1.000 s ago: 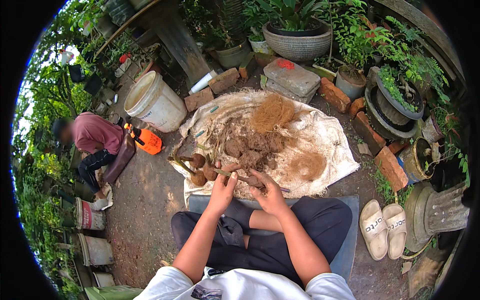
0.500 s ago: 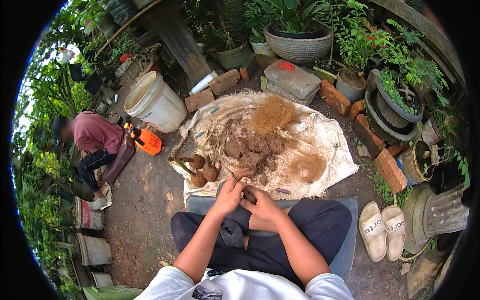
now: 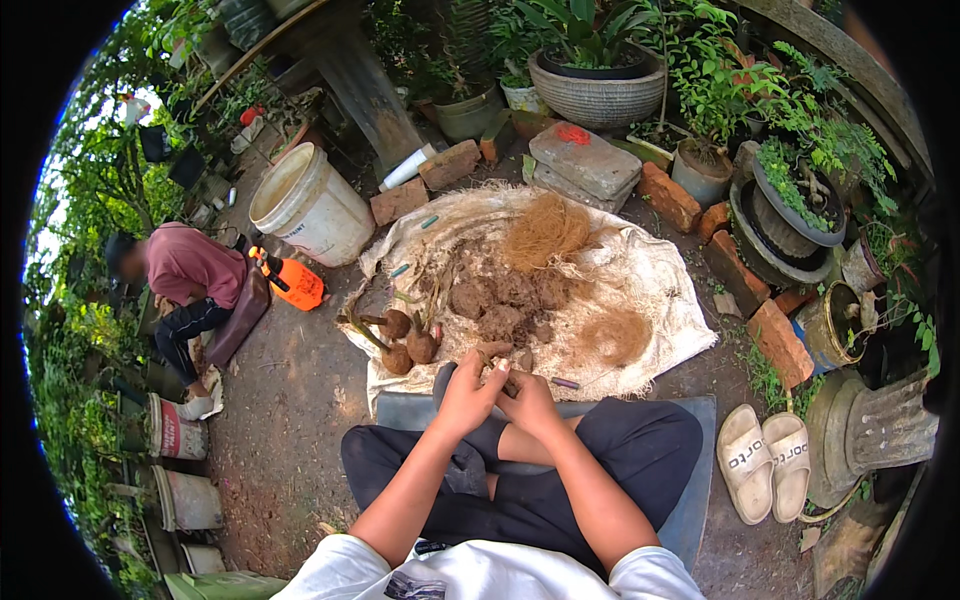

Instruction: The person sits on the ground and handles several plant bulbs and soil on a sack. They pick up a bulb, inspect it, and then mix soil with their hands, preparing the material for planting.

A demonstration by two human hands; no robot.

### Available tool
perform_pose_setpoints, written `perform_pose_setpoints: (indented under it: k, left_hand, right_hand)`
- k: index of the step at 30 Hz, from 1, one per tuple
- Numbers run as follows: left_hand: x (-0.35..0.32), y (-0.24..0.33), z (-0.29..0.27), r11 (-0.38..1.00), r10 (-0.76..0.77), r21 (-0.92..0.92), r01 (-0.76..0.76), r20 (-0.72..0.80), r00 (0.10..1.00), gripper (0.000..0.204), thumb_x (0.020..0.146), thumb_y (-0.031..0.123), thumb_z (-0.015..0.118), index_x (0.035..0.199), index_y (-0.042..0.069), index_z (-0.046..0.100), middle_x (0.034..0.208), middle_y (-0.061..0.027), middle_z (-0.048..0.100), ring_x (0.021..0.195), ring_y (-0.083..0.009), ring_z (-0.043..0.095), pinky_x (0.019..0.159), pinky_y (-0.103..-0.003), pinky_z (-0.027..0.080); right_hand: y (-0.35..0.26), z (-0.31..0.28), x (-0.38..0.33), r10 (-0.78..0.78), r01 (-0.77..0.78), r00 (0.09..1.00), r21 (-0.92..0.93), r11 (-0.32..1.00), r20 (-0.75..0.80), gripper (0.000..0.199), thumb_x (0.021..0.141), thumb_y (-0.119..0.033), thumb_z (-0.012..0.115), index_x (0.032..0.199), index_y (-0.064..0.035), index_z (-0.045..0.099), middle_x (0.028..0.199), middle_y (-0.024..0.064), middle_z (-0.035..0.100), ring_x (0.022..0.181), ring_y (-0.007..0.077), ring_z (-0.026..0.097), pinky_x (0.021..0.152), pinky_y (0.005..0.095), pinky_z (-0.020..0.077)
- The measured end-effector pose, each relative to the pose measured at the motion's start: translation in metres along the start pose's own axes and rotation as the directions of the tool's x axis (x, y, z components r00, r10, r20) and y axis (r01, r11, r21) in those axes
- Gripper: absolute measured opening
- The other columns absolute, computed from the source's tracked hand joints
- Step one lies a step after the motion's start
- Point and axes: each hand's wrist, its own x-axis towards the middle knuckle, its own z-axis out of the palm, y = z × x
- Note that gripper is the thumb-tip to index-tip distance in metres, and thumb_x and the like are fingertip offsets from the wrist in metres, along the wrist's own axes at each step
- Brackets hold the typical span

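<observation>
My left hand (image 3: 468, 397) and my right hand (image 3: 528, 406) meet above my crossed legs, at the near edge of a pale woven sack (image 3: 665, 290). Their fingers close around a dark brown lump of soil (image 3: 510, 383), mostly hidden between them. Just beyond my fingers lie soil clods (image 3: 503, 325) and loose soil. To their left rest several round brown balls (image 3: 397, 358) with green stems. A tangle of brown coir fibre (image 3: 548, 230) sits at the sack's far side, and a thinner fibre pad (image 3: 615, 337) lies to the right.
A dark marker-like stick (image 3: 565, 382) lies near my right hand. Beyond the sack stand a white bucket (image 3: 312, 205), bricks (image 3: 448, 164) and stone slabs (image 3: 585, 160). Sandals (image 3: 748, 462) are at right. At left, a person (image 3: 195, 265) sits near an orange sprayer (image 3: 290, 280).
My left fingers have shifted forward and closed in over the lump, hiding the thin stem-like piece seen earlier. My right hand has turned inward, covering more of the lump.
</observation>
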Motion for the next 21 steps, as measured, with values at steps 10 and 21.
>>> perform_pose_setpoints:
  k: [10, 21]
  left_hand:
    - [0.001, 0.015, 0.007, 0.998, -0.057, -0.01, 0.057, 0.032, 0.998, 0.034, 0.103, 0.022, 0.052, 0.127, -0.001, 0.06, 0.121, -0.0165, 0.065, 0.111, -0.0278, 0.062, 0.096, -0.036, 0.047]
    - [0.003, 0.016, -0.003, 0.954, 0.202, 0.209, -0.215, 0.085, 0.976, 0.035, 0.104, 0.018, 0.043, 0.127, -0.002, 0.062, 0.135, -0.0187, 0.057, 0.123, -0.0322, 0.055, 0.106, -0.044, 0.041]
  right_hand:
    - [0.011, 0.002, 0.003, -0.134, 0.137, 0.978, 0.007, 0.991, -0.157, 0.026, 0.086, -0.017, 0.069, 0.106, 0.0003, 0.068, 0.085, 0.0208, 0.07, 0.073, 0.0364, 0.069, 0.067, 0.0435, 0.0533]
    - [0.012, 0.004, 0.005, 0.104, -0.19, 0.976, 0.505, 0.842, 0.194, 0.025, 0.09, -0.008, 0.065, 0.113, 0.001, 0.064, 0.088, 0.0052, 0.067, 0.073, 0.0139, 0.065, 0.062, 0.0313, 0.0506]
